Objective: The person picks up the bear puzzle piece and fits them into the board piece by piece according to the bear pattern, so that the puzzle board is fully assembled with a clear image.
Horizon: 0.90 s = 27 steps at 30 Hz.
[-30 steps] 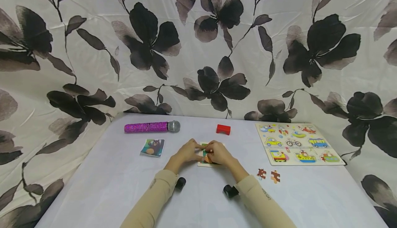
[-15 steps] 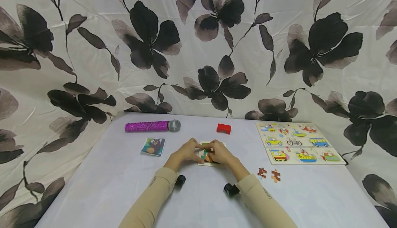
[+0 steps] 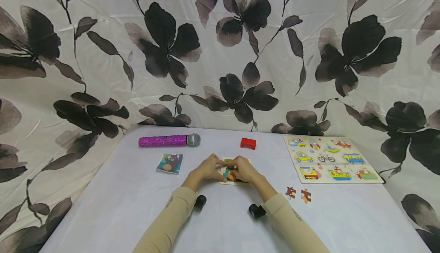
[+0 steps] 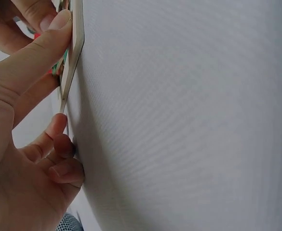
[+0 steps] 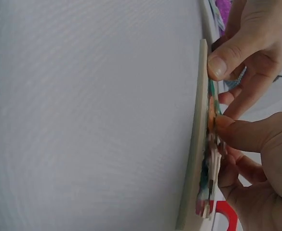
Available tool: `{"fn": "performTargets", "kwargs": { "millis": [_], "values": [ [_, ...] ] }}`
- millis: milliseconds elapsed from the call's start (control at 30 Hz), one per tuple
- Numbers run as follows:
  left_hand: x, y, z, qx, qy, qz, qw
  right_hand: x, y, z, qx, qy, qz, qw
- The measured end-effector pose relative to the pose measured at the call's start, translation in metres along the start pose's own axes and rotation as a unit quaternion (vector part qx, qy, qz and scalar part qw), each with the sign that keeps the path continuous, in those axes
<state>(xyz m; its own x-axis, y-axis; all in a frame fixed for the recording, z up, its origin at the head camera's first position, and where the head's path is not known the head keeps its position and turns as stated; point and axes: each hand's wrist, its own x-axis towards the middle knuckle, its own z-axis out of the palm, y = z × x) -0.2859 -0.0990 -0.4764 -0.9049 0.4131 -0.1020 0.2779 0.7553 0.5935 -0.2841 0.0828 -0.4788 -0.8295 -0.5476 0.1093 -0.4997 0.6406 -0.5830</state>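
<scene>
A small jigsaw board [image 3: 225, 182] with a pale wooden rim lies on the table between both hands. My left hand [image 3: 207, 168] steadies it, the extended thumb [image 4: 49, 41] pressing near its edge and the index finger [image 4: 37, 98] reaching its top. The other left fingers curl close to the cloth. My right hand [image 3: 243, 169] bends over the board and pinches a puzzle piece [image 5: 216, 159] between thumb and fingers, mostly covered by them in the head view. Orange and green picture parts show on the board. Two loose brown puzzle pieces [image 3: 290, 192] lie to the right.
A glittery purple microphone [image 3: 168, 140] lies at the back left, above a bear picture card [image 3: 170, 163]. Behind the board sits a red block [image 3: 248, 143]. A vehicle puzzle board [image 3: 333, 159] is at the right. Black wrist cameras [image 3: 256, 211] hang under the sleeves.
Both hands stay over the board, with only slight finger movement of the right hand at the pieces. The other things on the table stay in place.
</scene>
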Motion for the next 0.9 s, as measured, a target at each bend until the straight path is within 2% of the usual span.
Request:
{"fn": "performTargets", "kwargs": {
  "millis": [233, 433, 600, 900],
  "values": [
    [0.002, 0.002, 0.001, 0.008, 0.002, 0.009, 0.9999, -0.001, -0.007, -0.006, -0.034, -0.025, 0.008, 0.9991],
    [0.003, 0.004, 0.0, 0.011, -0.004, -0.021, 0.9997, -0.002, -0.01, -0.007, -0.04, -0.046, -0.002, 0.9981],
    [0.002, 0.004, -0.001, 0.01, -0.003, -0.03, 0.9995, -0.003, -0.011, -0.002, -0.026, -0.035, -0.028, 0.9987],
    [0.003, 0.003, -0.001, 0.01, 0.004, -0.018, 0.9998, -0.003, -0.014, 0.002, -0.045, -0.03, -0.038, 0.9978]
  ]
}}
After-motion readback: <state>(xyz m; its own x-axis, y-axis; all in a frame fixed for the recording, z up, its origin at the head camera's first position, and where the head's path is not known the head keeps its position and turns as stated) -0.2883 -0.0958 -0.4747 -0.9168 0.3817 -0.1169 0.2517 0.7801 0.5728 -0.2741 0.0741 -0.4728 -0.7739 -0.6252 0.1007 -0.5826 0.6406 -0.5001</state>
